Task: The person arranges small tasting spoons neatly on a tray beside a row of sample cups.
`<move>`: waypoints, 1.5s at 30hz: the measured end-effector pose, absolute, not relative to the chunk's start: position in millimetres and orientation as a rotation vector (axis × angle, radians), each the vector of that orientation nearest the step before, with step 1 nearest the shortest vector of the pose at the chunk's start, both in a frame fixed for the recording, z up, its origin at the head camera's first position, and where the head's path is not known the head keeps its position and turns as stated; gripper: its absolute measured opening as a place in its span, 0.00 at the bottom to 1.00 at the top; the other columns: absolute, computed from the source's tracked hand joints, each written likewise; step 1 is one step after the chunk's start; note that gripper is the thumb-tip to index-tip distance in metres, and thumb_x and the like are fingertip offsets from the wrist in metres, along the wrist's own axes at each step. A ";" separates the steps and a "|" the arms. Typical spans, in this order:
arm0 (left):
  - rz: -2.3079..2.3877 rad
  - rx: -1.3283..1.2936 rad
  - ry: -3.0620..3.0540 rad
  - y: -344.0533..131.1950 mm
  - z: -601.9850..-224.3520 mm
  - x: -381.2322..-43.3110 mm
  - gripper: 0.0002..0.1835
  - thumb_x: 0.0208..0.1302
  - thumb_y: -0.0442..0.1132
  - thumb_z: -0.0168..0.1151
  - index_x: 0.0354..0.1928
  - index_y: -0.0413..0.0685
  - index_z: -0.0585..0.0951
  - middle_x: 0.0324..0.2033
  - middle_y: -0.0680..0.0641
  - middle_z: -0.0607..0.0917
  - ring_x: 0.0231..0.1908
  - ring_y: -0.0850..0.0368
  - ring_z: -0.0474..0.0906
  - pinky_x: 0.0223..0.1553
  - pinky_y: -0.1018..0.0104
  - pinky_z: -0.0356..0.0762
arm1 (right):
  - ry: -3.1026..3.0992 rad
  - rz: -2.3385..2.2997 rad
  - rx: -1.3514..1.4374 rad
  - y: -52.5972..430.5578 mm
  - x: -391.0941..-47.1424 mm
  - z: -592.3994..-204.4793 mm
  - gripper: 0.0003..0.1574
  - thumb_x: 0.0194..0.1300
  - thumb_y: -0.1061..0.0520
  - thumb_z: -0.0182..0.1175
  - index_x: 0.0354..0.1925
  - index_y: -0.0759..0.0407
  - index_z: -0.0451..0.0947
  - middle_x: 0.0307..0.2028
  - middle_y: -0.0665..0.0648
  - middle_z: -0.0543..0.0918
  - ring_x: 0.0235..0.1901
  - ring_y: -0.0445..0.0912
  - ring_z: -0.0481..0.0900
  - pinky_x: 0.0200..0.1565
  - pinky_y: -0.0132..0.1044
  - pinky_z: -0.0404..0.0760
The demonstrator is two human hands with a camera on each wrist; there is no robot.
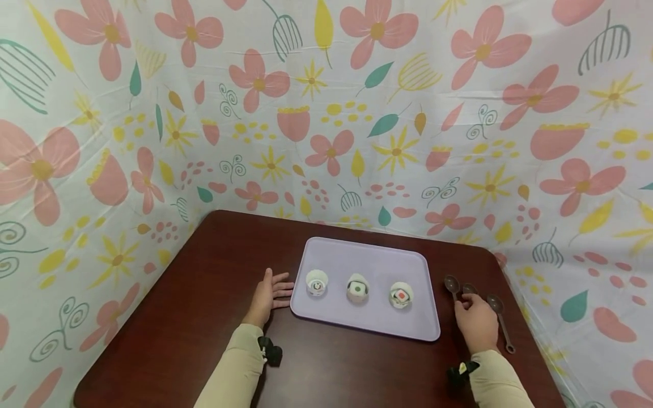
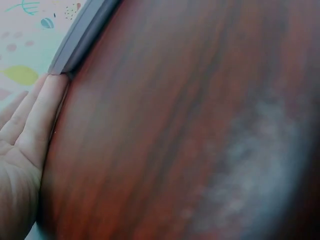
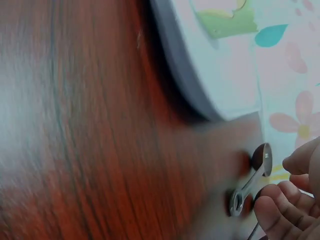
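Observation:
On the wooden table, my left hand (image 1: pixel 267 297) lies with straight fingers at the left edge of the lilac tray (image 1: pixel 352 252). Its fingertips meet the tray rim (image 2: pixel 75 42) in the left wrist view. My right hand (image 1: pixel 476 322) reaches over a row of brown measuring spoons, fingers loosely bent and thumb apart from them. Its fingertips overlap the middle measuring spoon (image 1: pixel 469 288), whose handle is mostly hidden beneath the hand. The left measuring spoon (image 1: pixel 451 282) lies beside the thumb, and the right measuring spoon (image 1: pixel 496 304) lies beyond the knuckles.
Three small pale cups stand in a row on the tray: a left cup (image 1: pixel 317 277), a middle cup (image 1: pixel 357 280) and a right cup (image 1: pixel 401 289). Each has a small patterned white piece in it. A flowered cloth (image 1: pixel 326 113) hangs behind the table (image 1: pixel 326 362).

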State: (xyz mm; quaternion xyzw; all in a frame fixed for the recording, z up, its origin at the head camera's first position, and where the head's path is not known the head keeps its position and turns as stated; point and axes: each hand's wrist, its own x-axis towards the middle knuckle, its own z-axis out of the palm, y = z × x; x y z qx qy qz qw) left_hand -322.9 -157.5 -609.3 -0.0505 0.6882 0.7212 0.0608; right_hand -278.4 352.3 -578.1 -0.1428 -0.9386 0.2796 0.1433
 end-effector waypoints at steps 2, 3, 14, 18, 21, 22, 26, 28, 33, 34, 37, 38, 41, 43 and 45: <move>2.172 -0.186 2.124 -155.3 -609.9 -323.2 0.40 0.78 0.66 0.35 0.69 0.39 0.74 0.54 0.34 0.84 0.50 0.43 0.84 0.42 0.52 0.87 | -2.718 0.789 -0.414 354.6 -280.1 -580.3 0.23 0.70 0.55 0.57 0.54 0.71 0.78 0.39 0.69 0.84 0.33 0.61 0.81 0.33 0.58 0.79; 2.169 -0.213 2.137 -154.1 -610.1 -323.6 0.36 0.79 0.62 0.38 0.67 0.40 0.75 0.53 0.35 0.85 0.49 0.45 0.85 0.42 0.53 0.88 | -2.730 0.783 -0.416 355.7 -281.0 -581.6 0.23 0.70 0.55 0.58 0.54 0.72 0.77 0.40 0.69 0.84 0.34 0.61 0.81 0.33 0.58 0.79; 2.180 -0.185 2.103 -156.0 -610.7 -323.2 0.47 0.74 0.72 0.31 0.68 0.38 0.74 0.54 0.34 0.83 0.50 0.45 0.84 0.43 0.52 0.87 | -2.822 0.737 -0.435 362.4 -284.6 -590.0 0.22 0.69 0.56 0.57 0.51 0.73 0.79 0.39 0.71 0.85 0.32 0.62 0.82 0.32 0.59 0.81; 2.157 -0.221 2.124 -153.7 -608.9 -322.5 0.49 0.71 0.75 0.31 0.66 0.38 0.76 0.54 0.35 0.84 0.50 0.45 0.84 0.43 0.53 0.87 | -2.839 0.743 -0.419 364.0 -284.3 -590.8 0.21 0.69 0.55 0.56 0.49 0.73 0.80 0.37 0.70 0.85 0.30 0.60 0.82 0.31 0.58 0.80; 2.139 -0.263 2.171 -150.7 -611.2 -323.0 0.40 0.76 0.68 0.39 0.63 0.40 0.79 0.53 0.36 0.85 0.48 0.46 0.85 0.42 0.54 0.88 | -2.855 0.742 -0.408 364.8 -284.7 -591.4 0.22 0.70 0.54 0.55 0.50 0.72 0.80 0.37 0.69 0.85 0.29 0.59 0.82 0.31 0.57 0.80; 2.134 -0.266 2.193 -149.8 -612.5 -323.1 0.35 0.77 0.64 0.44 0.63 0.40 0.79 0.52 0.37 0.85 0.48 0.47 0.85 0.41 0.54 0.88 | -2.859 0.742 -0.408 364.7 -284.6 -591.3 0.23 0.70 0.54 0.55 0.50 0.72 0.80 0.37 0.70 0.85 0.29 0.59 0.82 0.31 0.57 0.81; 2.073 -0.217 2.308 -147.9 -620.1 -323.8 0.21 0.70 0.44 0.64 0.60 0.42 0.82 0.49 0.39 0.86 0.45 0.50 0.85 0.40 0.57 0.88 | -2.867 0.745 -0.407 364.3 -284.5 -590.7 0.24 0.70 0.52 0.55 0.51 0.72 0.79 0.37 0.69 0.86 0.29 0.58 0.82 0.30 0.56 0.80; 2.055 -0.179 2.337 -147.7 -622.1 -323.8 0.20 0.65 0.37 0.69 0.59 0.42 0.83 0.48 0.40 0.86 0.45 0.50 0.85 0.40 0.57 0.88 | -2.868 0.745 -0.406 364.1 -284.7 -590.4 0.24 0.70 0.52 0.56 0.51 0.73 0.79 0.36 0.69 0.85 0.29 0.58 0.82 0.29 0.56 0.80; 2.034 -0.121 2.360 -147.8 -620.2 -323.5 0.21 0.61 0.30 0.69 0.58 0.40 0.83 0.46 0.41 0.86 0.44 0.50 0.84 0.40 0.57 0.88 | -2.862 0.730 -0.406 363.0 -285.5 -590.1 0.24 0.69 0.53 0.58 0.50 0.73 0.80 0.36 0.69 0.86 0.28 0.58 0.82 0.30 0.57 0.80; 2.032 -0.113 2.360 -147.9 -619.5 -323.4 0.21 0.61 0.30 0.69 0.58 0.39 0.83 0.46 0.40 0.86 0.44 0.50 0.84 0.40 0.57 0.88 | -2.860 0.727 -0.405 362.8 -285.7 -589.9 0.23 0.68 0.54 0.58 0.49 0.73 0.80 0.35 0.69 0.86 0.28 0.58 0.82 0.30 0.57 0.80; 2.027 -0.103 2.359 -148.3 -618.1 -323.3 0.22 0.62 0.29 0.68 0.59 0.38 0.82 0.47 0.39 0.86 0.44 0.49 0.84 0.41 0.57 0.88 | -2.857 0.722 -0.401 361.7 -286.0 -588.9 0.22 0.67 0.55 0.58 0.48 0.73 0.80 0.35 0.69 0.85 0.28 0.58 0.82 0.30 0.57 0.80; 2.029 -0.108 2.353 -148.4 -617.8 -323.3 0.22 0.62 0.29 0.68 0.59 0.38 0.82 0.47 0.39 0.86 0.44 0.49 0.84 0.41 0.57 0.88 | -2.857 0.723 -0.402 361.3 -286.1 -588.5 0.22 0.67 0.55 0.58 0.48 0.73 0.80 0.35 0.69 0.85 0.28 0.58 0.82 0.30 0.57 0.80; 2.032 -0.114 2.343 -149.1 -617.9 -323.3 0.22 0.62 0.29 0.68 0.59 0.38 0.82 0.47 0.39 0.86 0.45 0.49 0.84 0.41 0.57 0.88 | -2.861 0.725 -0.404 360.4 -286.4 -587.8 0.21 0.67 0.55 0.58 0.48 0.73 0.81 0.35 0.69 0.85 0.29 0.59 0.82 0.31 0.57 0.80; 2.035 -0.113 2.338 -149.4 -618.5 -323.3 0.22 0.61 0.29 0.68 0.59 0.37 0.82 0.47 0.39 0.86 0.45 0.49 0.84 0.41 0.57 0.88 | -2.864 0.725 -0.405 360.4 -287.0 -587.8 0.21 0.67 0.56 0.58 0.48 0.73 0.81 0.35 0.69 0.86 0.29 0.59 0.82 0.31 0.57 0.80; 2.038 -0.108 2.334 -149.6 -619.4 -323.6 0.22 0.61 0.29 0.68 0.59 0.37 0.82 0.47 0.39 0.86 0.45 0.49 0.84 0.41 0.57 0.88 | -2.865 0.720 -0.402 361.0 -287.8 -588.2 0.21 0.67 0.56 0.58 0.48 0.73 0.81 0.35 0.69 0.86 0.29 0.59 0.82 0.31 0.57 0.80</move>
